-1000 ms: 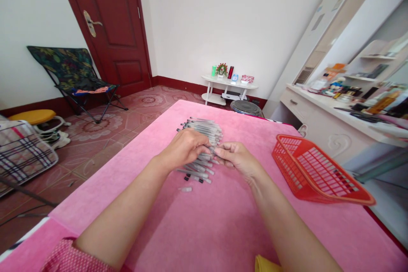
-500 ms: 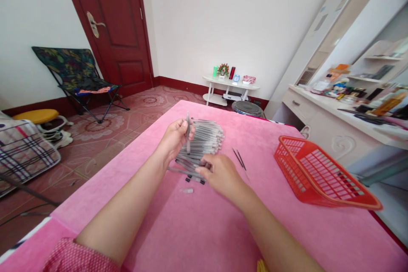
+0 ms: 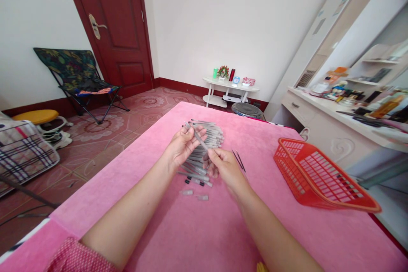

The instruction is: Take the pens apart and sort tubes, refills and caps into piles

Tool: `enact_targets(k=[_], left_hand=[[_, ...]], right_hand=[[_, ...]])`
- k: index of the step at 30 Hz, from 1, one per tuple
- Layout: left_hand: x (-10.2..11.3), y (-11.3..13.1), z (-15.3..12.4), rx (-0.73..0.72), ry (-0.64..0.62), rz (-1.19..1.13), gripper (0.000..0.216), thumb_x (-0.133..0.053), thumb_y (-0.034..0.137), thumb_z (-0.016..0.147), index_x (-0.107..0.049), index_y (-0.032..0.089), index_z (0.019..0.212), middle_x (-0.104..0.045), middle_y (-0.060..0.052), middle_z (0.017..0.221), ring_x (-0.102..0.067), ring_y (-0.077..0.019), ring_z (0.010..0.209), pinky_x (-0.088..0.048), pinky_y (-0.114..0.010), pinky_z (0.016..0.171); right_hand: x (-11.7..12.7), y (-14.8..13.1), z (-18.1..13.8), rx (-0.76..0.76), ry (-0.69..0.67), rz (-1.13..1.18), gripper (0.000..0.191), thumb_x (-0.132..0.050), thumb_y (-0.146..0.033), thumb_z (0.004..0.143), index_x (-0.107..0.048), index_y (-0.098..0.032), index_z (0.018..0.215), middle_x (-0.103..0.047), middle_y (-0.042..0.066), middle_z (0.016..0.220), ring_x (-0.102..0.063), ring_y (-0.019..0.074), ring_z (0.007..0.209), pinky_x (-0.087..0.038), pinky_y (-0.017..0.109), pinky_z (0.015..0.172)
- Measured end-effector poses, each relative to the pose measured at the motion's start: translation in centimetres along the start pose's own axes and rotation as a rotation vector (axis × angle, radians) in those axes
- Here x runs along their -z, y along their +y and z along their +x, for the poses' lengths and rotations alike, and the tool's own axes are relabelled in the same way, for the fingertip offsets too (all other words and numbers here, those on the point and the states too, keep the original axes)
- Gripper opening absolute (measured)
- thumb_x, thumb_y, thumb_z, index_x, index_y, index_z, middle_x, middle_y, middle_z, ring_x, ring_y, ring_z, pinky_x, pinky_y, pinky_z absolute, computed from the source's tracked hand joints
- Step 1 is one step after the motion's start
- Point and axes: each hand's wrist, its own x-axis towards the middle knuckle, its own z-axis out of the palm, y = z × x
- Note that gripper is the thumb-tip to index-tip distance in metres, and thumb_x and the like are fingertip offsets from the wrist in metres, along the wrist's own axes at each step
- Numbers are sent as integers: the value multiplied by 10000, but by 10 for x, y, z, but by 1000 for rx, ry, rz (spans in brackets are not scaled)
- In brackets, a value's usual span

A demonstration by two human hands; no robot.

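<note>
A grey translucent pen [image 3: 201, 140] slants between my two hands above the pink cloth. My left hand [image 3: 185, 142] pinches its upper end between thumb and fingers. At the lower end, the thumb and fingers of my right hand [image 3: 222, 162] are closed on the barrel. Beneath both hands lies a pile of similar pens [image 3: 215, 132], partly hidden by them. Small black pieces [image 3: 188, 179] lie at the near edge of the pile. Closer to me rest two clear pen caps, one on the left [image 3: 187, 192] and one on the right [image 3: 203, 197].
Two thin black sticks, like pen refills [image 3: 238, 160], lie right of the pile. A red plastic basket [image 3: 299, 187] stands at the table's right side. The pink cloth [image 3: 178, 229] covers the table. Beyond are a white dresser [image 3: 318, 114] and a folding chair [image 3: 73, 72].
My right hand has risen from the near edge of the pile to the pen in my left hand. The pen has tilted from upright to slanting. A second clear cap now lies on the cloth.
</note>
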Motion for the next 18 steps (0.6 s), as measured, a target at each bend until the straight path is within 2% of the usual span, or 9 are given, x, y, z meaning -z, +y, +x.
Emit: enact_targets(k=[3, 7, 9, 11, 14, 18], left_hand=[[-1, -3, -3, -14, 7, 86, 84, -560, 87, 795, -508, 140, 833, -655, -33, 882, -673, -173, 816, -548, -342, 759], [1, -7, -4, -40, 50, 219, 156, -625, 151, 762, -491, 157, 842, -660, -31, 857, -684, -184, 760, -559, -315, 663], [2, -9, -4, -51, 68, 252, 158, -628, 165, 761, -493, 157, 842, -661, -31, 845, -686, -184, 749, -558, -291, 627], [3, -10, -3, -57, 88, 256, 151, -623, 164, 763, -493, 156, 839, -661, -28, 839, -686, -181, 743, -555, -276, 608], [3, -11, -3, -58, 97, 246, 140, -611, 150, 769, -490, 157, 837, -660, -23, 832, -686, -180, 741, -556, -272, 598], [3, -12, -3, -58, 91, 244, 127, -595, 140, 777, -480, 156, 829, -662, -27, 821, -687, -185, 736, -556, -276, 593]], right_hand=[[6, 3, 1, 35, 60, -69, 368, -497, -479, 782, -577, -146, 648, -552, 0, 505, -434, 84, 369, -315, 198, 373], [15, 7, 2, 170, 250, -434, 248, -583, -349, 733, -605, -163, 570, -576, 5, 524, -485, 111, 474, -331, 208, 456], [18, 8, 3, 202, 317, -530, 199, -630, -341, 696, -627, -172, 591, -591, 3, 544, -504, 122, 507, -333, 209, 473], [20, 9, 5, 163, 278, -438, 247, -609, -389, 716, -621, -166, 609, -601, 10, 554, -516, 125, 491, -345, 211, 461], [21, 11, 8, 70, 165, -210, 377, -486, -471, 791, -598, -147, 635, -592, 19, 529, -491, 115, 400, -345, 217, 404], [20, 16, 12, 111, 204, -246, 350, -506, -422, 788, -576, -143, 589, -545, 4, 472, -461, 100, 390, -313, 202, 390]])
